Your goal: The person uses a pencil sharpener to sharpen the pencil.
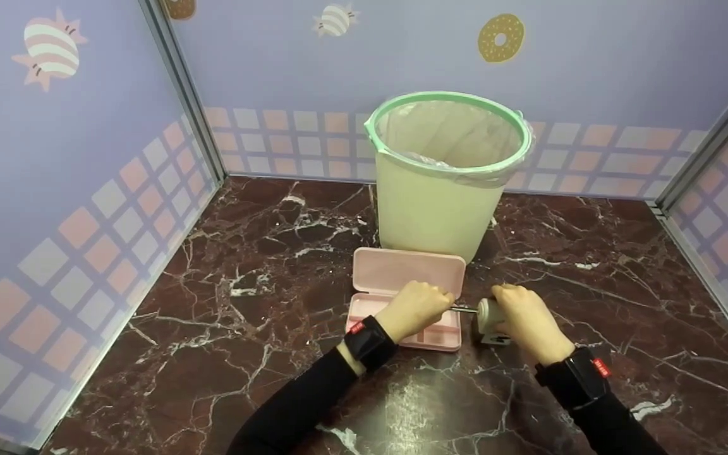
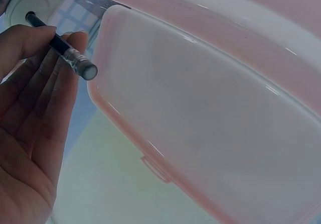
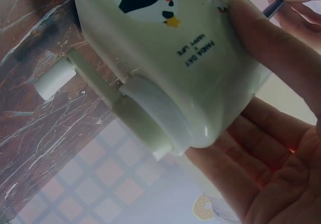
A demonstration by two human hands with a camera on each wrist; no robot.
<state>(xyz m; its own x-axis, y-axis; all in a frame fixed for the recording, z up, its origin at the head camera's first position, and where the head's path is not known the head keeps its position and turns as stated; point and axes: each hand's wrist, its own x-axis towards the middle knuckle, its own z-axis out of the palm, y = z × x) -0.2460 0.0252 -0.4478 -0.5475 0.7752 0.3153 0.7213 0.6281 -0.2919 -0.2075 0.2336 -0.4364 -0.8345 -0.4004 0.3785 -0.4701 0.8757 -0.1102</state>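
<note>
Holding pencil [image 2: 60, 45] in the hole of the sharpener [image 3: 165, 53], just right of the open pencil case [image 1: 373, 270]; reads as the loading step. Left hand [image 1: 416, 308] pinches the pencil, right hand [image 1: 528, 319] clamped round the sharpener. Next move probably calls for a steady body, one hand on the crank [image 3: 93, 78]. Pencil: dark, silvery ferrule [image 2: 75, 62], grey eraser [image 2: 89, 72]. Sharpener: cream, panda print.

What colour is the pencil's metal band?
Silvery; the metal band shows best in the left wrist view.

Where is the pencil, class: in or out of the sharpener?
In: the pencil goes into the sharpener, its tip hidden, its eraser outside.
</note>
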